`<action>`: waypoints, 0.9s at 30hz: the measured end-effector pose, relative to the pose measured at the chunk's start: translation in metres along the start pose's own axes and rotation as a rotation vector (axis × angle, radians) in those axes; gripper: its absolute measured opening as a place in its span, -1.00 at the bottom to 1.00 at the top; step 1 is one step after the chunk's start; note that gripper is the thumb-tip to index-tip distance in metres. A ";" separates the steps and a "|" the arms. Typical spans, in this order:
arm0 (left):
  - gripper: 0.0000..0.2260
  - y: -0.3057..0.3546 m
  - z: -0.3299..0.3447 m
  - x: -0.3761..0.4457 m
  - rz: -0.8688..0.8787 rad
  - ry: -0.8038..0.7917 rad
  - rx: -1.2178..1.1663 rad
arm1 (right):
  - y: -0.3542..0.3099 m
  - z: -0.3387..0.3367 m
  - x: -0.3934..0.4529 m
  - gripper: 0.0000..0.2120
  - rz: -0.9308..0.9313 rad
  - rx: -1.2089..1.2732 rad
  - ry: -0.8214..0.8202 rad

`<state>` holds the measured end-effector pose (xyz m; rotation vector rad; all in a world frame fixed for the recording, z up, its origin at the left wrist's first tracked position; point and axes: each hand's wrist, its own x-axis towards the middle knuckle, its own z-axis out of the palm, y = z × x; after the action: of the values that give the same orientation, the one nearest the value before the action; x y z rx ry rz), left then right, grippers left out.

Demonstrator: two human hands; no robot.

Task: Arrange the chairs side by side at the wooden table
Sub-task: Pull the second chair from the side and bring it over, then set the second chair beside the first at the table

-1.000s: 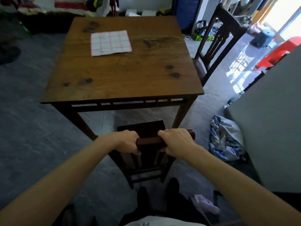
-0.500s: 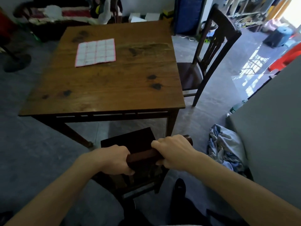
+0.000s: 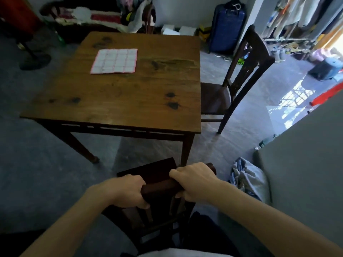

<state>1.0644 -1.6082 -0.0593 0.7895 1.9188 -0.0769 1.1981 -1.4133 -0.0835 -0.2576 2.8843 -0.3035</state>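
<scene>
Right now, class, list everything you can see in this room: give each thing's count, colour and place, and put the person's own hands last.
table: one, brown wood, centre of the room.
cloth: one, white with pink checks, flat on the table's far left part.
held chair: one, dark wood, at the table's near side, by its right front leg.
second chair: one, dark wood, at the table's right side, seat toward it.
clothes pile: one, blue-grey, on the floor, lower right.
suitcase: one, blue, upright against the far wall.
stool: one, blue, far right on the floor.
left hand: one, gripping the held chair's top rail.
right hand: one, gripping the same rail.
</scene>
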 end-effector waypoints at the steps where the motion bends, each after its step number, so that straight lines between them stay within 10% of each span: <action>1: -0.77 0.005 0.006 -0.002 -0.007 -0.005 -0.026 | 0.002 0.000 -0.004 -0.63 -0.017 0.004 -0.011; 27: -0.67 0.137 0.081 0.005 -0.412 0.242 -0.596 | 0.121 -0.027 0.016 -0.67 -0.742 -0.185 -0.167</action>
<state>1.2029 -1.5299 -0.0636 -0.0002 2.1450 0.3400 1.1581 -1.2949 -0.0883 -1.3160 2.5353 -0.1190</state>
